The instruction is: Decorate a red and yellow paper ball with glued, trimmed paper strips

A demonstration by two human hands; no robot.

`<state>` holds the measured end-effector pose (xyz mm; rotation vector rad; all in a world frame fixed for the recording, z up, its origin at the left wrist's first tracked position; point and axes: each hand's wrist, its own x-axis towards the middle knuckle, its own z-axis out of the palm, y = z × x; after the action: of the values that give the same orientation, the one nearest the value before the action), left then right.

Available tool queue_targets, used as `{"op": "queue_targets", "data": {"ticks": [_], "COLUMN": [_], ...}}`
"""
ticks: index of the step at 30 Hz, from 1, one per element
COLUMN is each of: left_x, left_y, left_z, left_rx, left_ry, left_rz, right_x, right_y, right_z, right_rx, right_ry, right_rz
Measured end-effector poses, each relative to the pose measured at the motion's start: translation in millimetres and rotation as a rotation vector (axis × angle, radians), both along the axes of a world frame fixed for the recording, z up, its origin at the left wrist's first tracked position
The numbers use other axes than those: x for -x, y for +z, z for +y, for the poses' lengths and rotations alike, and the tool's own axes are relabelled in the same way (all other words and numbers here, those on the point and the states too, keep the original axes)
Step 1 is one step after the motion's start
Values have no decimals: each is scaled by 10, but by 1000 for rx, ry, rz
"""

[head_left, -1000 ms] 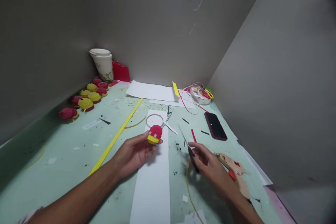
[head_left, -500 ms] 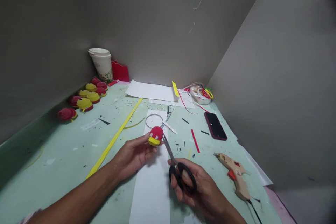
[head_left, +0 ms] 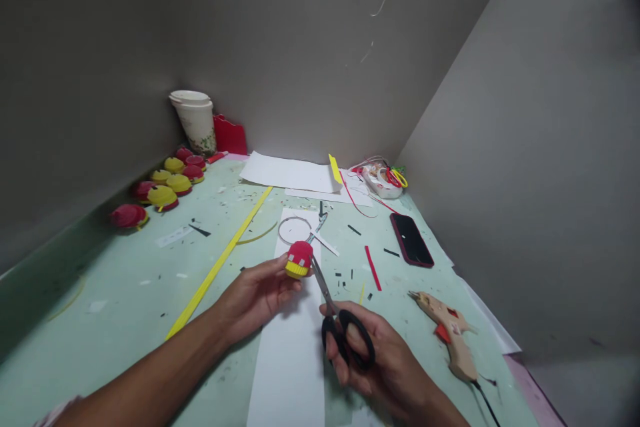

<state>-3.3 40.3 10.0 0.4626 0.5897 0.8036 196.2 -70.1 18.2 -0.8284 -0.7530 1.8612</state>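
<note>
Between the fingertips of my left hand (head_left: 265,290) is a small red and yellow dome-shaped paper piece (head_left: 299,259), with small pale squares on its red side. My right hand (head_left: 370,350) grips black-handled scissors (head_left: 327,297), fingers through the loops. The blade tips reach the right edge of the red dome; whether they touch it I cannot tell. Under both hands runs a long white paper strip (head_left: 287,373). Just beyond the dome lies a thin ring (head_left: 295,219) on that strip.
Several similar domes (head_left: 163,197) sit at the left by paper cups (head_left: 194,121). A yellow strip (head_left: 220,260) crosses the table. On the right are a phone (head_left: 412,240), a glue gun (head_left: 447,333) and a red strip (head_left: 373,268). White sheets (head_left: 290,172) lie at the back; small scraps are scattered about.
The dome in my left hand has shifted very slightly right, toward the scissor tips. My right hand and the scissors look almost unmoved; the whole view has shifted a little.
</note>
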Motion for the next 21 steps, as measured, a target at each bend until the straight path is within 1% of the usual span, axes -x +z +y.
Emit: {"op": "queue_targets", "data": {"ticks": [4, 9, 11, 14, 16, 17, 18, 19, 21], "left_x": [5, 4, 6, 8, 7, 6, 4, 2, 0], "left_y": [-1, -20, -20, -15, -13, -13, -15, -16, -19], "left_z": [4, 23, 25, 20, 18, 17, 17, 17, 16], "left_rx": [2, 19, 18, 11, 8, 8, 11, 14, 22], "left_ry": [-5, 0, -2, -5, 0, -3, -5, -6, -5], "left_rz": [5, 30, 33, 33, 33, 31, 26, 21, 11], "right_x": [5, -28, -36, -23, -9, -6, -9, -18, -54], "right_y": [16, 40, 48, 60, 66, 67, 65, 59, 38], "right_z": [10, 9, -2, -18, -26, -30, -34, -38, -44], "right_rx": [2, -31, -44, -58, -79, -121, -198, -308, -579], "right_ry": [-2, -177, -149, -51, -49, -76, -121, -177, -277], "right_rz": [4, -50, -79, -165, -333, -467, -629, -804, -1116]}}
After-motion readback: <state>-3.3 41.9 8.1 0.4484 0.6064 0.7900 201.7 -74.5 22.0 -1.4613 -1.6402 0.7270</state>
